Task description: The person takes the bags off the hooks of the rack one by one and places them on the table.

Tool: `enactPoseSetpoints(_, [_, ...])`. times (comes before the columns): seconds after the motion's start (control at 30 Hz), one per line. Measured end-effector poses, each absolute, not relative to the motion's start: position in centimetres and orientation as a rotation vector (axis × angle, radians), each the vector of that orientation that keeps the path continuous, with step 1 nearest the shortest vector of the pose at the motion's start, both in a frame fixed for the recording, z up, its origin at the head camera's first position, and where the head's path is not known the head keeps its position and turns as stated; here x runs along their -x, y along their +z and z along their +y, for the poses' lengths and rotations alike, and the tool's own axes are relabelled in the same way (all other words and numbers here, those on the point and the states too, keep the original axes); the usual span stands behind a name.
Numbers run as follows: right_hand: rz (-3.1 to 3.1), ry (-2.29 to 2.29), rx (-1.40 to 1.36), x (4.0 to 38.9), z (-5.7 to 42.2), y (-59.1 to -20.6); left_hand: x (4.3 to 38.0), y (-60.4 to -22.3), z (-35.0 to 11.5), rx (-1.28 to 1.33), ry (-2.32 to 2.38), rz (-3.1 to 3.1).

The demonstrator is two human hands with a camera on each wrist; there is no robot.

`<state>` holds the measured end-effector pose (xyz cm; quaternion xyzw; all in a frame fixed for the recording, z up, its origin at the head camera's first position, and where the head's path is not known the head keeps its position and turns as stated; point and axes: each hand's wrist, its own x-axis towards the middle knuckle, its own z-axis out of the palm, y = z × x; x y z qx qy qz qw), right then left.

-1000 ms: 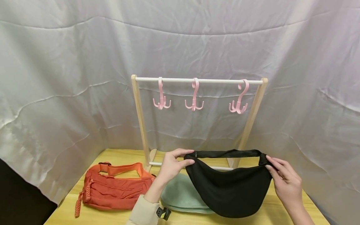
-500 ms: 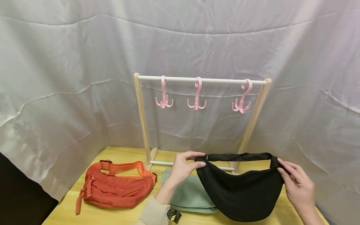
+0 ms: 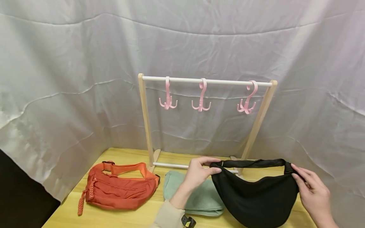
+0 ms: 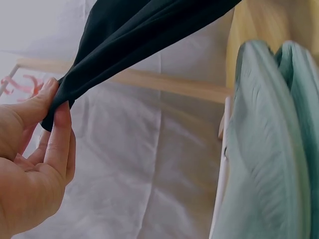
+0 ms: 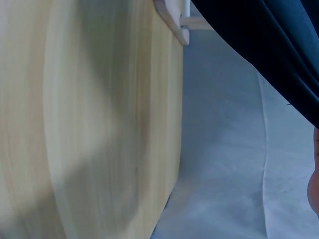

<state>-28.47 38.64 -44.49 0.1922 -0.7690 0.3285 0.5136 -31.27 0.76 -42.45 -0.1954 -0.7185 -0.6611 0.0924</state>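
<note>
A black crescent bag hangs between both hands just above the wooden table. My left hand pinches its left strap end, and in the left wrist view the same left hand pinches the black bag fabric. My right hand grips the right strap end. The black strap stretches taut between them. In the right wrist view only the black bag and the table show clearly.
A wooden rack with a white rail stands behind, carrying three pink hooks. An orange bag lies at the left, a mint green bag under my left arm. White cloth drapes all around.
Both hands have carried the black bag to the right and slightly lower, uncovering more of the mint green bag. The grips on the strap ends are unchanged.
</note>
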Motion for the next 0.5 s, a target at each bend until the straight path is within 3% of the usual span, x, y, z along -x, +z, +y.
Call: enactPoseSetpoints(0.5, [-2.025,0.708,-0.329,28.4,42.5,-45.1,31.6,-44.0,5.3,0.543,-2.087,-2.123])
